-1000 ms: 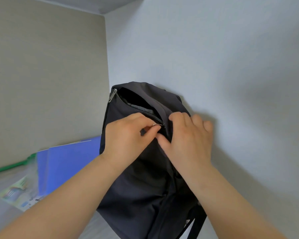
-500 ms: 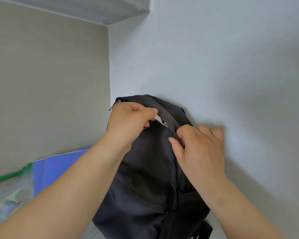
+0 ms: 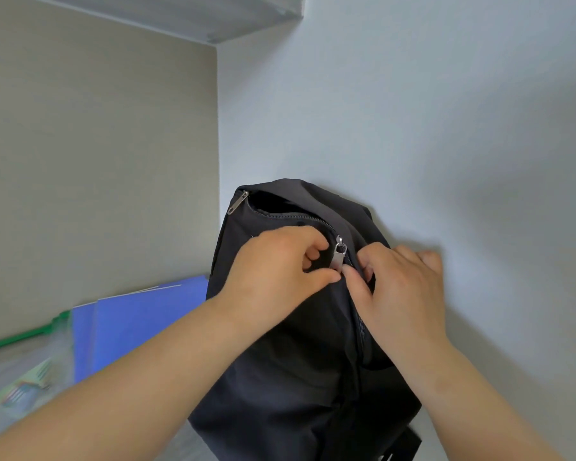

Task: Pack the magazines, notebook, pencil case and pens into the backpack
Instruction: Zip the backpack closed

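The dark grey backpack [image 3: 300,367] stands upright against the pale wall. Its top zipper is partly open, showing a dark gap between a metal pull [image 3: 237,202] at the left corner and a second metal pull [image 3: 340,256] on the right. My left hand [image 3: 276,267] pinches this second pull with thumb and forefinger. My right hand [image 3: 399,287] grips the fabric just right of the slider, thumb touching the pull's lower end. Blue notebooks [image 3: 140,321] lie flat to the backpack's left.
A blurred clear sleeve with colourful print [image 3: 27,387] lies at the lower left in front of the blue notebooks. A green strip [image 3: 20,337] runs along the beige wall behind them. A shelf underside [image 3: 213,18] hangs overhead.
My left hand came down from the backpack's top edge to the right zipper pull. My right hand stayed on the fabric beside it. The open gap at the top shows again.
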